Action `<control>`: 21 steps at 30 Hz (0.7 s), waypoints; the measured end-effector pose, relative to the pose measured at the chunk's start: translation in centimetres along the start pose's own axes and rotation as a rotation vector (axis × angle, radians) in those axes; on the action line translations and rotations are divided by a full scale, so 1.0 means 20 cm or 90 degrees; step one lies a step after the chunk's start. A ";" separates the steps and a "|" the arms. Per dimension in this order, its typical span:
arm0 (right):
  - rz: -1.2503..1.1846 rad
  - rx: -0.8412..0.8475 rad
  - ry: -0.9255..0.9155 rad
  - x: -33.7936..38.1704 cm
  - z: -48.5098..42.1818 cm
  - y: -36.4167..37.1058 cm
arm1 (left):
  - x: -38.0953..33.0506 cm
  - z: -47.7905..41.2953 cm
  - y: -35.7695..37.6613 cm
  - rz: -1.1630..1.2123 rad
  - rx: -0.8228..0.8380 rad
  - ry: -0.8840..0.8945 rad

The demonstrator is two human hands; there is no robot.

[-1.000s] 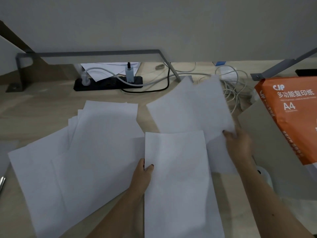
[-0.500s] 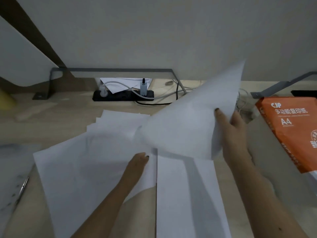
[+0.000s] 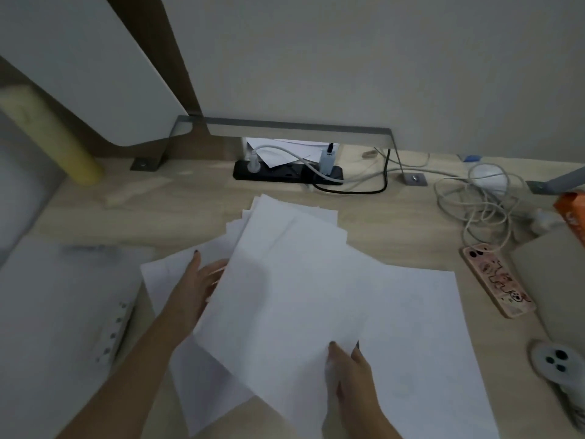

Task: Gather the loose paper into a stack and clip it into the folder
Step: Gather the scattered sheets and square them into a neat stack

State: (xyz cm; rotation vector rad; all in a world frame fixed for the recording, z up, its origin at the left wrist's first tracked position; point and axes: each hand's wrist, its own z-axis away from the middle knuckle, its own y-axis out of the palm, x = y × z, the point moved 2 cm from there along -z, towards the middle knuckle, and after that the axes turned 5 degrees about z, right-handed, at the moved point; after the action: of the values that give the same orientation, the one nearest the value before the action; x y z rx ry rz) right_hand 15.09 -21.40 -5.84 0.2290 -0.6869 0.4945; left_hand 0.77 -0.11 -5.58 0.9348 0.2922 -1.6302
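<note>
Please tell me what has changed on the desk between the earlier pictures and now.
The right hand lifted one sheet from the right side and brought it leftward onto the pile; it still pinches the sheet's near edge. The left hand moved from the near sheet to the pile, fingers flat. The near sheet and the power strip stayed in place.

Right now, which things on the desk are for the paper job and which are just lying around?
For the job: loose white paper sheets; top white sheet, pinched by the right hand; left hand resting on the pile; pale grey folder with white clip strip.
Lying about: pink-cased phone; black power strip; tangled white cables; yellow roll; orange paper pack.
</note>
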 end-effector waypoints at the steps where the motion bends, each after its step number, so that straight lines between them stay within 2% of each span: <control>1: 0.007 -0.024 -0.001 -0.05 -0.02 0.02 | -0.02 -0.04 -0.04 -0.090 -0.023 0.013; 4: 0.095 -0.092 0.004 -0.15 -0.08 0.07 | -0.04 -0.17 -0.09 -0.365 -0.038 0.054; 7: 0.091 -0.101 0.032 -0.19 -0.13 0.09 | -0.03 -0.29 -0.04 -0.538 -0.061 0.027; 10: 0.022 -0.069 0.042 -0.17 -0.15 0.11 | -0.02 -0.35 0.01 -0.501 -0.115 0.023; 13: -0.002 -0.068 0.025 -0.15 -0.17 0.11 | -0.01 -0.36 0.01 -0.499 -0.127 -0.003; 15: 0.020 -0.055 0.021 -0.14 -0.16 0.11 | -0.02 -0.39 -0.01 -0.515 -0.083 -0.020; 18: 0.050 -0.064 0.014 -0.13 -0.17 0.11 | -0.03 -0.34 0.00 -0.425 0.022 -0.018; 21: 0.061 -0.074 -0.016 -0.09 -0.17 0.10 | -0.05 -0.28 -0.01 -0.390 0.064 0.034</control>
State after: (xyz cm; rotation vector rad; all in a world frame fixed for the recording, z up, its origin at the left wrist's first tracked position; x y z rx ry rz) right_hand 14.71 -19.15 -9.54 0.0943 -0.7510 0.5417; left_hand 2.91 4.14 -8.59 1.0255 0.5784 -2.1946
